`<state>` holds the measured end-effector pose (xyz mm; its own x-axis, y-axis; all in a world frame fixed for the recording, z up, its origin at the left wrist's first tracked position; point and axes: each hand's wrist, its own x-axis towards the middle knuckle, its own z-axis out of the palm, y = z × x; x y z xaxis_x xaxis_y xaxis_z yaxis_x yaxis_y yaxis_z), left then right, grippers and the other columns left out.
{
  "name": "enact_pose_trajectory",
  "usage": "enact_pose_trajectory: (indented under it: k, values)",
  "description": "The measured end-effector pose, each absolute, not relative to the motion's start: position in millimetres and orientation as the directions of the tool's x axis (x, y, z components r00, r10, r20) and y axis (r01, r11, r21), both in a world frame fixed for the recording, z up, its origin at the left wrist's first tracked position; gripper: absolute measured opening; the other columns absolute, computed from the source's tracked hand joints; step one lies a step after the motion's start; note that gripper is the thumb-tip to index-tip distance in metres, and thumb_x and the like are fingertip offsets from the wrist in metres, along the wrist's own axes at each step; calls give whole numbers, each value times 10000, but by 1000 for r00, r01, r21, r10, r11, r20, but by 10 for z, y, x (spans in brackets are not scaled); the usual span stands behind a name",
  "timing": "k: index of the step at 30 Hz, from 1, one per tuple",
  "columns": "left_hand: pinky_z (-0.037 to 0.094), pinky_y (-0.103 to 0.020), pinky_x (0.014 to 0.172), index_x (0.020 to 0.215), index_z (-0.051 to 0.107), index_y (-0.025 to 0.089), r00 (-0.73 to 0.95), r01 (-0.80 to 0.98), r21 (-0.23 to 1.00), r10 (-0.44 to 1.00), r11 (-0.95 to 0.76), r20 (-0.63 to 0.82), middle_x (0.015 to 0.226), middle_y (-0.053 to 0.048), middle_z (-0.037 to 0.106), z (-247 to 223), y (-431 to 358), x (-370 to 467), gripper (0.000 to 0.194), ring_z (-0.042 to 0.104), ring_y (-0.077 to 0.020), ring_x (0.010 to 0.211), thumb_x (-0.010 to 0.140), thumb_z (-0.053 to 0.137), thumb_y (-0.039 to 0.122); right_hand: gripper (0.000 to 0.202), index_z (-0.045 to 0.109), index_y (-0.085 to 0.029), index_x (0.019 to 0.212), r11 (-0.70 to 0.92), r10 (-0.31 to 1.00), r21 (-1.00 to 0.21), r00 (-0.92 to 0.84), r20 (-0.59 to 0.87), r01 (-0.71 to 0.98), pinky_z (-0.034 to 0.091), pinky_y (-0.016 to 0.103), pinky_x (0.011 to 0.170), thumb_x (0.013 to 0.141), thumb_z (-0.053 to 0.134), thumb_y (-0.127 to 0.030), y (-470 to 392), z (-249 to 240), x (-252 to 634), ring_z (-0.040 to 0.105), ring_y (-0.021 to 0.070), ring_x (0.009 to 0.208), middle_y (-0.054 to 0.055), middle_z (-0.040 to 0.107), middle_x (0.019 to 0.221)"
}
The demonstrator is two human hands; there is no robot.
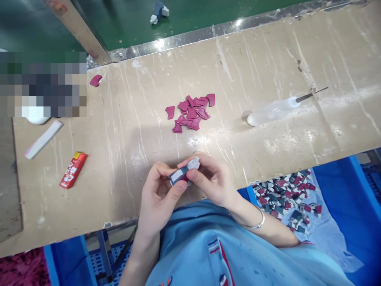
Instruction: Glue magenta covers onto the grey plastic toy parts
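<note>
Between my two hands is a small plastic toy part, dark blue-grey with a light grey panel, a pale grey end and a bit of maroon along its lower side. My left hand pinches its left end between thumb and fingers. With thumb and fingertips, my right hand grips it near the pale grey end. The fingers partly cover the part's underside. Beyond my hands, several flat maroon plastic pieces lie in a loose pile on the table.
To the right lies an awl-like tool with a translucent handle. A red packet and a whitish bar rest at left. One similar part sits on the green surface beyond the metal edge. A blue bin holds many parts.
</note>
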<state>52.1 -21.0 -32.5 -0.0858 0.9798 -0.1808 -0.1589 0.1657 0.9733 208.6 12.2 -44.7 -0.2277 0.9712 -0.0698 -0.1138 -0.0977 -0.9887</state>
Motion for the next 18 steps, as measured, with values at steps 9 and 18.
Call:
enact_pose_trajectory:
  k: [9, 18]
  values:
    - [560, -306, 589, 1081, 799, 240, 52, 513, 857, 994, 53, -93, 874, -70, 798, 114, 586, -244, 531, 695, -197, 647, 885, 806, 733, 636, 741, -198, 856, -328, 939, -903, -200, -279, -278, 539, 219, 493, 820, 844, -824, 253, -484, 2249, 611, 110, 549, -10, 692, 679]
    - [495, -615, 1156, 990, 675, 221, 130, 840, 518, 987, -163, 99, 1282, -215, 767, -66, 3058, 91, 322, 681, -443, 1279, 805, 725, 479, 570, 613, -264, 1273, -436, 887, -712, -397, -236, -551, 664, 237, 557, 906, 911, -583, 311, -676, 2616, 824, 163, 752, 63, 820, 1087]
